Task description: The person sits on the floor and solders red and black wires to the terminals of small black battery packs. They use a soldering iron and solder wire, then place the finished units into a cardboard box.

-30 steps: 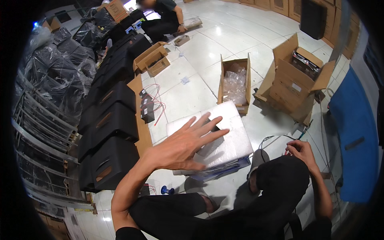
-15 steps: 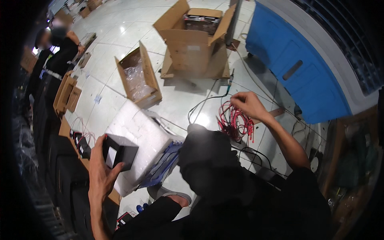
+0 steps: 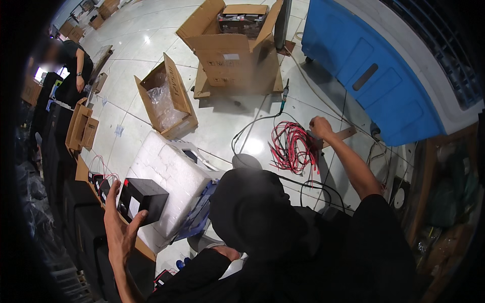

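Observation:
A black block-shaped battery (image 3: 146,199) with a pale label on its near side rests on a white foam block (image 3: 166,171). Around its left and near sides is my left hand (image 3: 121,222), fingers stretched and apart, the thumb against the battery's lower edge. To the right, a bundle of thin red and black wires (image 3: 293,146) lies on the floor. My right hand (image 3: 322,129) is curled closed just beyond the bundle's right edge; whatever it may hold is hidden.
An open carton (image 3: 227,60) with dark blocks inside stands ahead, beside a smaller carton (image 3: 174,118) holding clear plastic. A soldering iron (image 3: 284,98) lies with its cable on the floor. A blue panel (image 3: 374,81) stands at right. Black cases (image 3: 83,202) line the left, near another person (image 3: 76,65).
The battery has gone from tilted in my left hand to resting on the foam, and the left fingers have spread. My right hand has moved right, off the wire bundle, and curled closed.

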`<move>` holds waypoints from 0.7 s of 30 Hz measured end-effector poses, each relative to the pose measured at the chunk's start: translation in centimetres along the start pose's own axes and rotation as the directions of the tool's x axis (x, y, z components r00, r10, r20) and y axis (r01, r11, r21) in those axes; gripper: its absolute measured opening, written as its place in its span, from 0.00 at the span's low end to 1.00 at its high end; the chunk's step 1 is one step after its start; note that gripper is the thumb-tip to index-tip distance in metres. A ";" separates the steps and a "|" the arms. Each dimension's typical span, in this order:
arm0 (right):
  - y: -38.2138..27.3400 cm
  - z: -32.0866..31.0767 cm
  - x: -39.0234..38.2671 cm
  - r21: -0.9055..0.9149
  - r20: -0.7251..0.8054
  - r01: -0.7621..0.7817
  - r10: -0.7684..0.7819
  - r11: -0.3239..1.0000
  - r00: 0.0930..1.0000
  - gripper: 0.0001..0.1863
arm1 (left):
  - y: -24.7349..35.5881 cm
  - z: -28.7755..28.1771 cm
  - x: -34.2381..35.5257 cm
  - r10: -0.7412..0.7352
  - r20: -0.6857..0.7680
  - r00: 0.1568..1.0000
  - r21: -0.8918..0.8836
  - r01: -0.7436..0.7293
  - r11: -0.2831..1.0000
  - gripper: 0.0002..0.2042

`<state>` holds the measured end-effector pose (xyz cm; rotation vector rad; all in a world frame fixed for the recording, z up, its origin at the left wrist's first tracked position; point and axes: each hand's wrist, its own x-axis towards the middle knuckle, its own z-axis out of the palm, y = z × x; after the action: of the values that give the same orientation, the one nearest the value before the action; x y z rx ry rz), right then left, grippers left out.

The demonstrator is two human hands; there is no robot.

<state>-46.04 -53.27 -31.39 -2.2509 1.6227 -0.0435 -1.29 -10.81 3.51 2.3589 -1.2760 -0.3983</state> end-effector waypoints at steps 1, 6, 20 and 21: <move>0.1 1.0 -0.5 -0.015 0.051 0.000 0.001 1.000 0.999 0.12 | 0.0 -0.1 0.0 0.002 0.002 1.000 0.009 -0.002 1.000 0.46; 0.0 3.1 -2.4 -0.138 0.126 -0.033 0.051 0.990 0.991 0.16 | 0.0 -0.4 -0.1 0.015 -0.006 1.000 0.028 -0.015 0.999 0.44; -5.1 -17.6 -8.3 0.366 0.176 -0.073 0.008 0.928 0.984 0.15 | 1.2 -0.9 -0.3 0.186 -0.175 0.967 0.080 -0.174 0.981 0.34; -7.3 -19.6 -9.1 0.544 0.068 -0.004 -0.040 0.839 0.997 0.13 | 2.0 -1.0 -0.3 0.219 -0.232 0.948 0.069 -0.208 0.976 0.30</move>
<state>-47.03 -48.20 -9.17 -1.7993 1.3321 -0.3726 -2.48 -11.32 5.35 2.1930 -1.4155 -0.0179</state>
